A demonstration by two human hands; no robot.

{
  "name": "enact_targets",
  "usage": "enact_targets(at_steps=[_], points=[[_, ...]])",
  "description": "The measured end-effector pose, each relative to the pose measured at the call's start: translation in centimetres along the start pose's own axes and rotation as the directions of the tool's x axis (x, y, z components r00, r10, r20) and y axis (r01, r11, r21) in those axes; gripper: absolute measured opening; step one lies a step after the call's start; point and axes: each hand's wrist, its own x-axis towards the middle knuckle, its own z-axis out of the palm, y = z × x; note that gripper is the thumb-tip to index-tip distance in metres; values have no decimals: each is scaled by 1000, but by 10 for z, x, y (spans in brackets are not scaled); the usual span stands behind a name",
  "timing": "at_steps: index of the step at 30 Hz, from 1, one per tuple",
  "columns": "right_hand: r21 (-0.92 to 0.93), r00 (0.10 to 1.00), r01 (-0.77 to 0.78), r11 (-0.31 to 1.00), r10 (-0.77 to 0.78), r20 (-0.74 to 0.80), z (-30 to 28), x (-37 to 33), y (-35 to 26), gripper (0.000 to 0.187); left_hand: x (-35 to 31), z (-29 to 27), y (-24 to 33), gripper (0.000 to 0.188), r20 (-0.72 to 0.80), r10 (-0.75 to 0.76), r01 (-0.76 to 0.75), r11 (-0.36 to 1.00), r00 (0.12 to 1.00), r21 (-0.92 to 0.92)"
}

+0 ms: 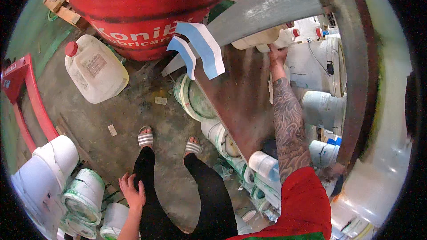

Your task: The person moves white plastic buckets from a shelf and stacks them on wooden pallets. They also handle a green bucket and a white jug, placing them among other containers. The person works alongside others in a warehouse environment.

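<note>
My right arm stretches forward over a brown shelf board (235,102). At its far end my right hand (278,56) looks closed on a cream plastic container (257,40), its fingers partly hidden. Right beside that hand is a white jug (285,38) with a red cap. Low on the left, my left hand (132,191) hangs by my thigh, fingers apart and nothing in it. The nearest things to it are several stained white buckets (84,191).
A big red drum (151,13) stands ahead, with a yellowish jug (95,69) on the floor beside it. Red pallet-jack handle bars (40,95) rise at left. White pails (316,66) fill the rack at right, behind a grey metal beam (271,4). More buckets (218,135) stand under the board.
</note>
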Motion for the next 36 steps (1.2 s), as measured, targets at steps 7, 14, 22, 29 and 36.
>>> enact_targets(at_steps=[7, 14, 22, 29, 36], points=[[-16, 954, 242, 970, -235, 187, -19, 1, -5, 66, -9, 21, 23, 36, -15, -25, 25, 1000, 1000, -12], [-908, 956, -185, 376, 281, -78, -111, -72, -15, 111, -1, 21, 27, 37, -22, 1, -3, 998, 1000, -58], [-583, 957, -282, 762, 263, -119, -122, -17, -3, 111, 7, 17, 30, 34, -26, 4, -6, 998, 1000, -61], [23, 988, -110, 994, 111, -103, -101, 51, -12, 89, 21, 11, 26, 35, -53, 19, -26, 992, 998, -122], [407, 998, -19, 913, -7, 62, -51, 76, 27, 74, 30, 8, 22, 37, -112, 50, -53, 998, 992, -22]])
